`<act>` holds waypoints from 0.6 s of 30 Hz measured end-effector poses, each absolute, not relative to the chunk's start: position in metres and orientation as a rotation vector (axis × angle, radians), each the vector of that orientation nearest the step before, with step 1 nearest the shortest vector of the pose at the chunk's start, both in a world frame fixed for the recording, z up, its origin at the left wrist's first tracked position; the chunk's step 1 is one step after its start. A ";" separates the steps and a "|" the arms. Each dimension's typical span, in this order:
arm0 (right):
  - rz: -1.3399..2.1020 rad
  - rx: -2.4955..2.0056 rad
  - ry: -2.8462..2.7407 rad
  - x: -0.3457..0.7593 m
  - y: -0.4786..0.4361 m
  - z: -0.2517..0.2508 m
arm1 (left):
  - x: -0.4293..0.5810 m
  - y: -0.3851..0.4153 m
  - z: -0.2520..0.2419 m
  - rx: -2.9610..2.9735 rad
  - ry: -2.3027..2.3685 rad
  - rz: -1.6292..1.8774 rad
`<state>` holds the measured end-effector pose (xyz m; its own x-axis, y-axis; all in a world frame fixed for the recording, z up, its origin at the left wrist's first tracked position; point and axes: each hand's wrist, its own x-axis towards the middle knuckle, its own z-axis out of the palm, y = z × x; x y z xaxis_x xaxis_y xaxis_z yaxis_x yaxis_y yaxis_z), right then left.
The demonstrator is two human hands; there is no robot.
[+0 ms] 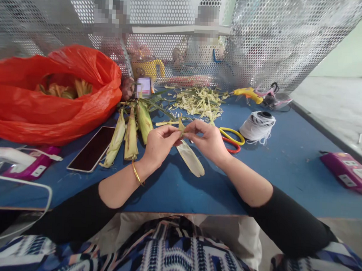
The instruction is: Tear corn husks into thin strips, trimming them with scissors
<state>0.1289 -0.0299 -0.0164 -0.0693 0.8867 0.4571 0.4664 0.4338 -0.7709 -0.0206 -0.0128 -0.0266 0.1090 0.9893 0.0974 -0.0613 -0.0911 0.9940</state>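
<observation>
Both my hands meet above the blue table (287, 164) and pinch the same pale corn husk leaf (192, 159), which hangs down from my fingers toward me. My left hand (160, 142) grips its upper end with closed fingers and wears a gold bangle at the wrist. My right hand (207, 140) pinches the husk's top right beside it. Three husked corn cobs (130, 135) lie just left of my left hand.
An orange plastic bag (51, 94) holding more husks sits at the left. A dark phone (92, 148) lies beside the cobs. Husk scraps (200, 101), yellow-and-red scissors (233, 138), a white thread spool (257, 126) and a yellow glue gun (250, 93) lie beyond my hands. Pink packets (349, 171) rest at the right.
</observation>
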 end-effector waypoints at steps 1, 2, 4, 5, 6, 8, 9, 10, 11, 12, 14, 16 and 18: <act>0.532 -1.185 -1.698 0.129 -0.030 -0.016 | -0.020 -0.013 -0.026 1.278 1.042 1.219; 0.531 -1.188 -1.691 0.129 -0.030 -0.017 | -0.020 -0.013 -0.026 1.267 1.042 1.217; 0.533 -1.195 -1.669 0.129 -0.030 -0.017 | -0.019 -0.014 -0.025 1.244 1.037 1.208; 0.534 -1.201 -1.655 0.129 -0.030 -0.017 | -0.019 -0.014 -0.025 1.235 1.033 1.204; 0.537 -1.210 -1.643 0.129 -0.029 -0.017 | -0.019 -0.014 -0.025 1.230 1.030 1.201; 0.550 -1.223 -1.619 0.129 -0.029 -0.018 | -0.019 -0.015 -0.024 1.225 1.024 1.197; 0.569 -1.218 -1.603 0.129 -0.028 -0.018 | -0.018 -0.015 -0.024 1.224 1.020 1.197; 0.598 -1.203 -1.585 0.129 -0.028 -0.019 | -0.018 -0.016 -0.024 1.222 1.014 1.195; 0.630 -1.184 -1.569 0.129 -0.028 -0.019 | -0.018 -0.017 -0.023 1.222 1.006 1.190; 0.659 -1.167 -1.557 0.129 -0.027 -0.020 | -0.018 -0.017 -0.023 1.221 0.997 1.185; 0.685 -1.163 -1.550 0.129 -0.026 -0.021 | -0.018 -0.019 -0.022 1.222 0.976 1.170; 0.671 -1.191 -1.558 0.130 -0.026 -0.023 | -0.018 -0.020 -0.021 1.234 0.961 1.157; 0.661 -1.216 -1.561 0.130 -0.025 -0.024 | -0.018 -0.020 -0.021 1.254 0.965 1.144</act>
